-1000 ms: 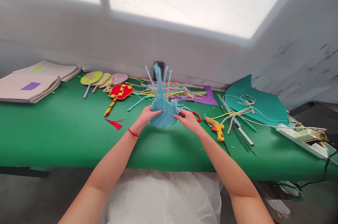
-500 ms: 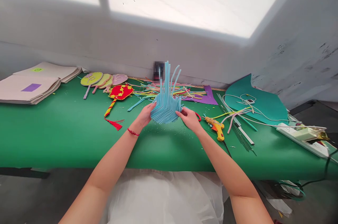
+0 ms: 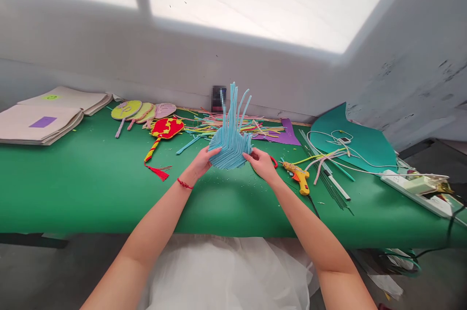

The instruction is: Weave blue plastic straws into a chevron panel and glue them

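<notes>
Between my two hands is a light-blue fan-shaped piece made of pipe cleaners (image 3: 230,150), held up above the table. Its lower part is a rounded body of strips laid side by side in slanting rows; several long loose ends rise from its top. My left hand (image 3: 203,160) pinches the left edge, thumb on the front face. On the right edge, my right hand (image 3: 260,163) grips with thumb and fingertips. A red-handled tool (image 3: 274,162), partly hidden, and a yellow glue gun (image 3: 300,177) lie just right of my right hand.
Loose coloured pipe cleaners (image 3: 268,127) lie behind the piece. Left are a red-and-yellow fan with tassel (image 3: 167,128), several pale fans (image 3: 126,109) and cardboard sheets (image 3: 40,122). At right lie green wires (image 3: 332,186), a teal sheet (image 3: 365,147), white cable and a power strip (image 3: 397,181).
The blue piece has turned slightly, its loose ends leaning a little further right. My left hand has shifted slightly down along the left edge, its thumb now further over the front.
</notes>
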`<state>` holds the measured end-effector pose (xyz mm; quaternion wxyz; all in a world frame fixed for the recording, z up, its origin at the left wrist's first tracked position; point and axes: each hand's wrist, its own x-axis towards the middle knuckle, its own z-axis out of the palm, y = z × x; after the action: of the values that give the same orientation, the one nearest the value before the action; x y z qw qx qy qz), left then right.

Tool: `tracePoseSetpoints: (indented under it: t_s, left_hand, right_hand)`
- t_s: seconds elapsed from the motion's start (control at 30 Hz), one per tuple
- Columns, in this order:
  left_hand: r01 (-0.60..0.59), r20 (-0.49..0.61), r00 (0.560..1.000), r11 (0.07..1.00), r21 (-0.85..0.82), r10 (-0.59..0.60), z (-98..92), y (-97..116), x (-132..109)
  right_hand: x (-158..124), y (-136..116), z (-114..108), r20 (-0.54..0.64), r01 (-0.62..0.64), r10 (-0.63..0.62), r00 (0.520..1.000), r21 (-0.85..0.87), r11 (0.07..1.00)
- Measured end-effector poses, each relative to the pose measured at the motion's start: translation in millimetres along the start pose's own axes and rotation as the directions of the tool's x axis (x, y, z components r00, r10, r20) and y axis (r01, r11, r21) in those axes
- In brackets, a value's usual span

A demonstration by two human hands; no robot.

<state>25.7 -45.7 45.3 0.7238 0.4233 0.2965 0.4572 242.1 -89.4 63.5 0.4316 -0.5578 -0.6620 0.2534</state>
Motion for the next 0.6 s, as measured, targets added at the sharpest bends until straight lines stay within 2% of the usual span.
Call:
tracePoseSetpoints:
  t_s: [0.3, 0.6]
  left_hand:
    - [-0.011, 0.031, 0.999, 1.000, -0.019, 0.012, 0.5, 0.8, -1.7]
    - [-0.010, 0.011, 1.000, 1.000, -0.027, 0.010, 0.7, 1.9, -2.3]
  right_hand:
    - [2.8, 2.7, -1.3, 0.003, -0.014, 0.014, 1.000, 0.004, 1.000]
    - [2.2, -1.6, 0.3, -0.012, -0.001, 0.001, 1.000, 0.008, 1.000]
